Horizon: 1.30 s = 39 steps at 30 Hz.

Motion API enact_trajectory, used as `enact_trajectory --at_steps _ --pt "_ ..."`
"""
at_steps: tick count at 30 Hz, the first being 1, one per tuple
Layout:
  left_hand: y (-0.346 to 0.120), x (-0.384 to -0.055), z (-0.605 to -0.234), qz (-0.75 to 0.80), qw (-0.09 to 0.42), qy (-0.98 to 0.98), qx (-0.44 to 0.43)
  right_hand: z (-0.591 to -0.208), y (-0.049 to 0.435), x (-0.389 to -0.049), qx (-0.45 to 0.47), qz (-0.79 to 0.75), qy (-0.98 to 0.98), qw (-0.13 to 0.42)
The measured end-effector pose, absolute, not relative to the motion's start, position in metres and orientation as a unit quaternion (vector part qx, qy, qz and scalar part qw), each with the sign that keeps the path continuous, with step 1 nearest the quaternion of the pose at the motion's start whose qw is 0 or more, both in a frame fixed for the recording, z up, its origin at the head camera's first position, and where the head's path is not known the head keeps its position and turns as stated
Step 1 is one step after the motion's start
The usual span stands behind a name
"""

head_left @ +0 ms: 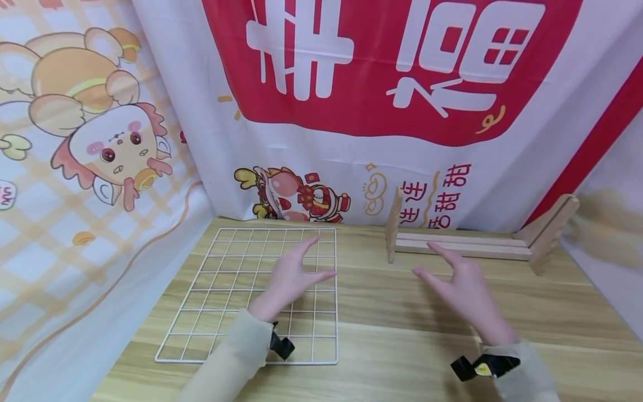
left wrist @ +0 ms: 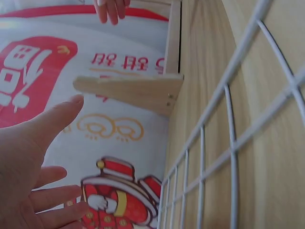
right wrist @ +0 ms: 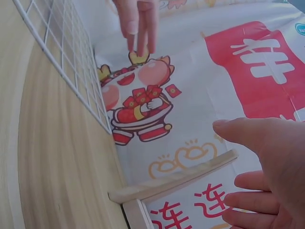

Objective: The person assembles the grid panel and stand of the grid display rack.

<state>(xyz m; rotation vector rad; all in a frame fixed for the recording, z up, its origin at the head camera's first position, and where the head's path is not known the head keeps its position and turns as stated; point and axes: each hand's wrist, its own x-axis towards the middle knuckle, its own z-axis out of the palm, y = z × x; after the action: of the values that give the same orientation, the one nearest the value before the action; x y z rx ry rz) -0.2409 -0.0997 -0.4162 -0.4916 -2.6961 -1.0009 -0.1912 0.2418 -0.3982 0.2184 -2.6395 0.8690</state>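
1. White cloth [head_left: 372, 100] hangs behind the work area, printed with a large red patch, white characters and a cartoon figure in red; another cloth [head_left: 100, 234], checked in pale orange with a cartoon animal, covers the left side. Below them spreads a wood-grain surface [head_left: 402, 346].

2. On the left part of the surface lies a white wire grid [head_left: 233, 290], flat, its far edge close to the back cloth.

3. At the back right stands a wooden rack [head_left: 472, 251]: long bars run between two upright end pieces, the right one leaning outward in the head view. Two small dark spots show near the base of the left end piece in the left wrist view.

4. Over the right half of the grid hovers the left hand [head_left: 291, 273], apart from the wires. Its grip is wide, thumb spread from the fingers, holding nothing.

5. Just in front of the rack is the right hand [head_left: 464, 282], its grip likewise wide and holding nothing; its fingertips overlap the rack's bar in the head view.

6. Both hands point inward, well apart. Each pale sleeve, left [head_left: 226, 363] and right [head_left: 527, 374], ends at a black wrist device.
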Motion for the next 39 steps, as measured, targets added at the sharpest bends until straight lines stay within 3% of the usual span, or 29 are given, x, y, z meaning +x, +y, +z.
enact_trajectory --at_steps 16,24,39 --pt "-0.162 -0.237 -0.437 -0.37 0.09 -0.921 -0.08 -0.404 0.22 -0.19 0.107 0.351 -0.919 0.148" --pt "-0.199 -0.237 -0.445 -0.363 0.112 -0.924 -0.053 -0.424 0.192 -0.186 0.148 0.338 -0.92 0.133" --pt "-0.254 -0.237 -0.45 -0.37 0.132 -0.92 0.008 -0.448 0.147 -0.188 0.16 0.473 -0.866 0.014"
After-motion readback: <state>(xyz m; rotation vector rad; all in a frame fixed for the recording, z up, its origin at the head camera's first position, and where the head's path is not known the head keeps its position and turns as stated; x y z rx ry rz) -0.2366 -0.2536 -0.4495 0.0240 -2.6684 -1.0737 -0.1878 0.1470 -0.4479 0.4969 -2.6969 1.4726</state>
